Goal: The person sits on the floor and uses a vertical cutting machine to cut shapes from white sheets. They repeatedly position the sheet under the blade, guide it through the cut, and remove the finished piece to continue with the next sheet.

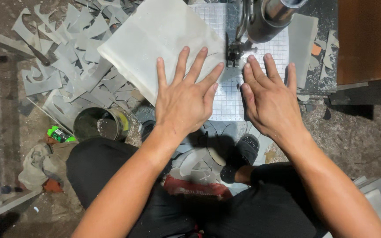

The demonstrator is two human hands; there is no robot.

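Both the left hand (184, 102) and the right hand (270, 99) lie flat with fingers spread apart on the pale grey flat sheet (159, 37), beside the metal cutting head (237, 50), on the gridded white tabletop (225, 103), with a green-capped bottle (59, 134) well left.

A pale grey, frosted sheet (155, 35) lay flat under the left hand (186, 99). Beneath the right hand (272, 99) was a white table surface (225, 105) ruled with a fine grey grid of small squares. The machine head (267, 17) above it was dark, shiny metal. Scattered offcuts (73, 57) on the floor were dull blue-grey. A round bucket (98, 125) looked dark inside with a pale rim. Beside it a bottle (59, 134) showed bright green with white. The trousers (111, 176) were black, and the sandal (243, 154) black too. A panel (367, 39) at the upper right was rusty orange-brown.
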